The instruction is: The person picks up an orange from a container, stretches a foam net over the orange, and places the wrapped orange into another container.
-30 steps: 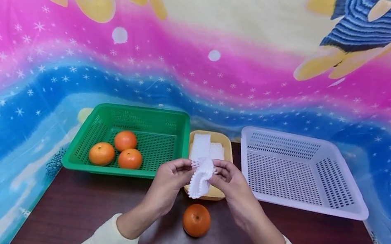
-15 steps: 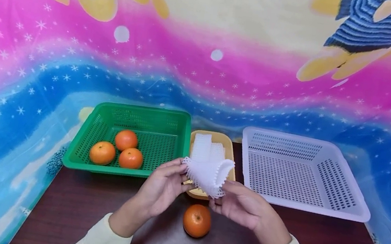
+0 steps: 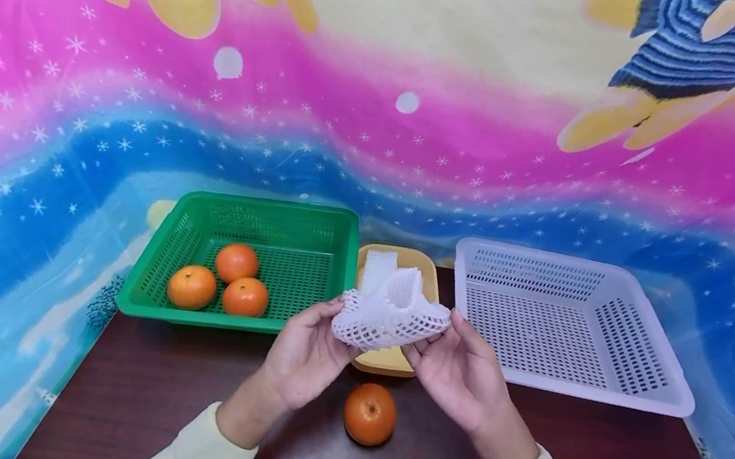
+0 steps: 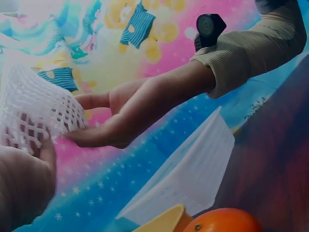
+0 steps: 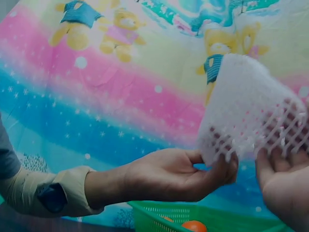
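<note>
A white foam fruit net [image 3: 390,319] is held up between both hands, above the yellow tray. My left hand [image 3: 310,355] pinches its left edge, and my right hand [image 3: 463,372] pinches the right edge. The net is spread wide along its lower side, where the mesh holes show, and narrows to a collar at the top. In the right wrist view, fingers show through the mesh of the net [image 5: 251,108]. Just below, on the table, sits one orange fruit [image 3: 370,415], apart from both hands.
The yellow tray [image 3: 431,278] holds more white foam nets [image 3: 379,269]. At left stands a green basket [image 3: 297,329] with three orange fruits [image 3: 246,297] inside. A pale lilac basket [image 3: 598,395] stands at right. Behind them hangs a printed cloth [image 3: 379,145].
The net went from a narrow folded strip to a spread, opened shape, turning so its collar points up. My hands moved slightly apart. The fruit on the table has stayed put.
</note>
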The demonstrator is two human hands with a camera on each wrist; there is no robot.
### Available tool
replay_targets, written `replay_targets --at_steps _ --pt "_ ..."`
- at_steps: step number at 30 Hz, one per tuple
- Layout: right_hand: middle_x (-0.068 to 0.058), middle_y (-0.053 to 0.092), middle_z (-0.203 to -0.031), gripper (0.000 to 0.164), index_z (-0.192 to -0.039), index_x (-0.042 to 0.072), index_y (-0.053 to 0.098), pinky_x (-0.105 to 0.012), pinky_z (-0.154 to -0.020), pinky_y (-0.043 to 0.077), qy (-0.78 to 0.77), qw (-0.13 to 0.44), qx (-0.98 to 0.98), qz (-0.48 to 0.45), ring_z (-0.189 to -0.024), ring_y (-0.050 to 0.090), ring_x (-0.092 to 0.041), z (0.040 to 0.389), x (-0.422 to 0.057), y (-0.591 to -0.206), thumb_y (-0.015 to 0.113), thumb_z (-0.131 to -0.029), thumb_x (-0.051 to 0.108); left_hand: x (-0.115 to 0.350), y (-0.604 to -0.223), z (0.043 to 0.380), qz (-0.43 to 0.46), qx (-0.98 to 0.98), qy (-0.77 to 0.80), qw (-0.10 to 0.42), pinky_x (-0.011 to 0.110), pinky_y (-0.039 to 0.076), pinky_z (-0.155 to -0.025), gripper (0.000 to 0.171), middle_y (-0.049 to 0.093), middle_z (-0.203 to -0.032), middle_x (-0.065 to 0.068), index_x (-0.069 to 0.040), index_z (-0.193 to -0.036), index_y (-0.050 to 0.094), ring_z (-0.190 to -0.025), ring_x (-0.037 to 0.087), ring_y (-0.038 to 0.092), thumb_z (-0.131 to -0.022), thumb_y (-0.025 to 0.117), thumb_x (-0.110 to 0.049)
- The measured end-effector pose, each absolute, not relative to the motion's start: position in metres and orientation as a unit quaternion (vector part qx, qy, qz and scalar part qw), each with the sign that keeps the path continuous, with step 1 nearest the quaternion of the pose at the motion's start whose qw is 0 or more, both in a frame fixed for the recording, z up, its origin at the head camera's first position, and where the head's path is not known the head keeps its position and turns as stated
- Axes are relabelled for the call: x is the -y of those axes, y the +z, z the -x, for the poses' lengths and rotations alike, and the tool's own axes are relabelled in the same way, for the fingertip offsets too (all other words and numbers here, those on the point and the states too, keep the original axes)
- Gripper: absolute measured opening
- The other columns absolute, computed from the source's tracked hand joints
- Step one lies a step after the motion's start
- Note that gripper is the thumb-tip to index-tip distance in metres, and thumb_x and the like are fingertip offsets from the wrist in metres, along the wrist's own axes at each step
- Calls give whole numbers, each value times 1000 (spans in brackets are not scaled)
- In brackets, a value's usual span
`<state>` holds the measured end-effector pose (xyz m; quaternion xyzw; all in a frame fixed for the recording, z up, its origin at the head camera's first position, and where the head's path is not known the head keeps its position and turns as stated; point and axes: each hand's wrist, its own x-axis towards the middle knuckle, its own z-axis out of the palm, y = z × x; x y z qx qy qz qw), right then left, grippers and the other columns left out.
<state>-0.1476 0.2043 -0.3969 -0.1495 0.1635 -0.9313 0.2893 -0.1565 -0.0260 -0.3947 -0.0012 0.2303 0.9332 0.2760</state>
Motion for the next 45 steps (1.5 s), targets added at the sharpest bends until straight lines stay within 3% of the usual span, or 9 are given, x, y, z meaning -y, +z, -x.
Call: replay_targets --at_steps 11,16,21,25,33,40,45 --pt "-9 68 -132 47 -139 2 56 -27 -108 50 -926 291 -146 191 -121 66 -19 138 -207 -408 28 -113 31 24 -402 150 -58 -176 938 291 25 57 -94 41 73 -114 2 -8 -119 55 -106 10 70 -112 17 -23" --pt "-3 69 -129 50 -135 9 60 -26 -104 51 -924 287 -216 134 -118 65 -14 123 -207 -418 22 -114 33 24 -412 139 -4 -292 916 277 21 56 -93 28 72 -111 -4 -9 -125 53 -102 5 69 -112 34 -25" --pt "4 71 -124 42 -127 17 65 -25 -102 52 -900 284 -330 21 -115 65 -7 106 -202 -439 27 -114 30 27 -435 122 46 -455 850 262 25 57 -84 37 72 -110 -2 1 -133 55 -97 8 69 -107 52 -26" --pt "6 74 -114 33 -117 19 68 -20 -96 55 -882 264 -382 -77 -107 68 -3 96 -197 -454 36 -113 25 30 -457 113 65 -517 820 235 26 56 -80 35 69 -107 0 0 -125 57 -94 9 67 -106 55 -29" --pt "4 75 -104 21 -114 12 67 -23 -88 59 -842 196 -466 -191 -97 70 -4 91 -185 -472 49 -108 22 20 -490 107 72 -628 761 144 24 53 -77 30 68 -102 4 2 -116 54 -88 10 63 -107 55 -26" --pt "4 72 -103 35 -134 0 53 -27 -84 59 -791 160 -551 -212 -95 69 -7 95 -176 -485 50 -107 21 9 -502 111 57 -702 703 96 22 48 -63 19 62 -86 5 3 -110 52 -73 10 57 -107 51 -16" --pt "1 71 -97 27 -117 3 63 -30 -78 57 -750 156 -602 -224 -90 67 -11 98 -173 -495 56 -105 25 7 -511 114 13 -829 558 45 27 43 -65 7 59 -81 4 -5 -103 52 -76 13 54 -105 55 -12"
